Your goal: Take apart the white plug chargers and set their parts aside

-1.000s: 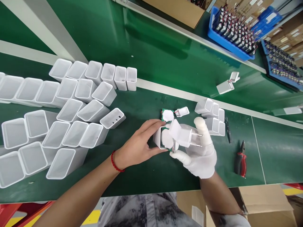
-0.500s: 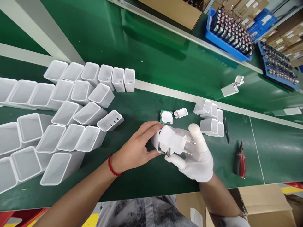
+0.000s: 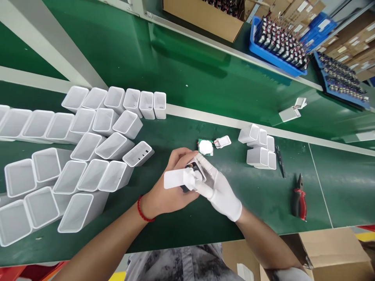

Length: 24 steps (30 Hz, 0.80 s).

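Observation:
My bare left hand [image 3: 168, 191], with a red string bracelet at the wrist, is closed around a white charger housing [image 3: 193, 171] at the middle of the green table. My white-gloved right hand [image 3: 219, 191] pinches the white plug cap [image 3: 178, 179] and presses it against the housing's open end, where a dark inner part shows. Just beyond my hands lie a green circuit board with a white pad [image 3: 205, 147] and a small white cap joined by red wires [image 3: 223, 141].
Several empty white housings [image 3: 84, 152] are heaped at the left, and a few more [image 3: 259, 146] stand at the right. Red-handled pliers [image 3: 299, 197] and a dark tool [image 3: 279, 160] lie right. Blue trays of parts [image 3: 278, 43] and cardboard boxes [image 3: 205, 15] sit beyond.
The plug cap, held up with its two pins pointing right, has swung over to the left against the housing. My right hand rotated palm-down and closed over it. The view shifted slightly.

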Tool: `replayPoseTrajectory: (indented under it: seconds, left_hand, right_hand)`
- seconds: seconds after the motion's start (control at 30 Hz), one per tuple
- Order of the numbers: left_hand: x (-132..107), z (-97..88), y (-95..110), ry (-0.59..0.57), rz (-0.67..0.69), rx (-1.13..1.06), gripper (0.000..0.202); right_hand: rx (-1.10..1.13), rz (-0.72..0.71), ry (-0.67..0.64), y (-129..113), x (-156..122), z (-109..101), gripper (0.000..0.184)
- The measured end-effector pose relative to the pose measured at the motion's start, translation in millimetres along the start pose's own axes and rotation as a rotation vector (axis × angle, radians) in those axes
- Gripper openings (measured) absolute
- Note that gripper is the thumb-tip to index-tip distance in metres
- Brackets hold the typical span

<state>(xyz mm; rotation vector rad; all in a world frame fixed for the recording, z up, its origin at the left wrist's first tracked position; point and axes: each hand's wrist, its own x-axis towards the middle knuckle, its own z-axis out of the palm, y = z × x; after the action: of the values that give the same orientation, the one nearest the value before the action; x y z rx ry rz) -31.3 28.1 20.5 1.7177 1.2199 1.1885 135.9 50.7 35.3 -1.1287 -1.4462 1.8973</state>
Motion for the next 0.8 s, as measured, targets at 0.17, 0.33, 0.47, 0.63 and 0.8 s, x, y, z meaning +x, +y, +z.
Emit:
replayPoseTrajectory:
  seconds: [0.17,0.33,0.47,0.63,0.8]
  left_hand:
    - [3.0,-17.3,1.7,-0.182,-0.191,-0.195,0.049]
    - [5.3,-20.8,0.7,-0.246,-0.327,-0.373,0.043]
    - [4.1,-19.9,1.3,-0.222,-0.37,-0.422,0.042]
    - [4.6,-17.6,3.9,-0.186,-0.427,-0.409,0.042]
    - [4.5,-16.5,8.5,-0.164,-0.418,-0.412,0.04]
  right_hand:
    - [0.1,-0.054,-0.02,1.4,5.5,-4.6,0.066]
    - [-0.011,-0.111,-0.057,1.8,5.5,-8.4,0.047]
    - [-0.072,-0.111,-0.042,6.3,5.9,-11.9,0.05]
    - [-0.149,-0.146,-0.023,10.6,8.0,-13.3,0.054]
    - [-0.182,-0.181,-0.006,11.9,6.5,-12.4,0.042]
